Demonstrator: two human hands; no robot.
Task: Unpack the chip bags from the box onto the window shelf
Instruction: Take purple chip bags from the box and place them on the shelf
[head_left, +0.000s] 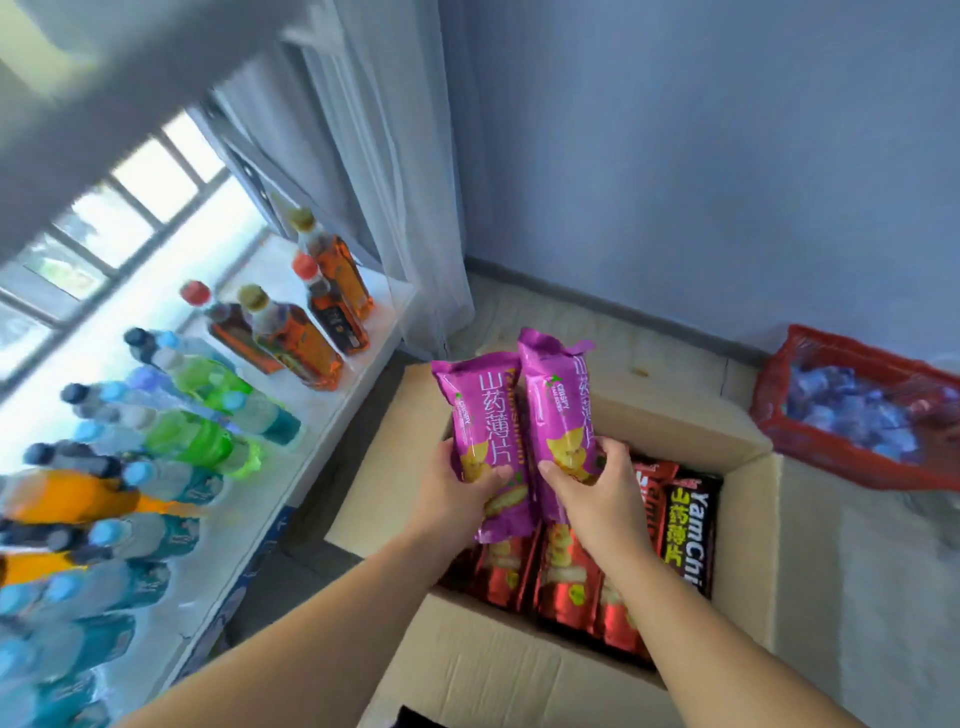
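An open cardboard box (498, 675) stands on the floor below me. Inside it lie red chip bags (566, 587) and a black chip bag (688, 530). My left hand (452, 499) grips the lower part of a purple chip bag (483, 415), held upright above the box. My right hand (597, 493) grips a second purple chip bag (558, 400) right beside it. The white window shelf (322, 415) runs along the left of the box.
Many drink bottles crowd the shelf: orange tea bottles (322, 312) at the far end, green bottles (208, 410) and blue water bottles (104, 571) nearer. A white curtain (395, 182) hangs beyond the box. A red basket (857, 410) sits on the floor at right.
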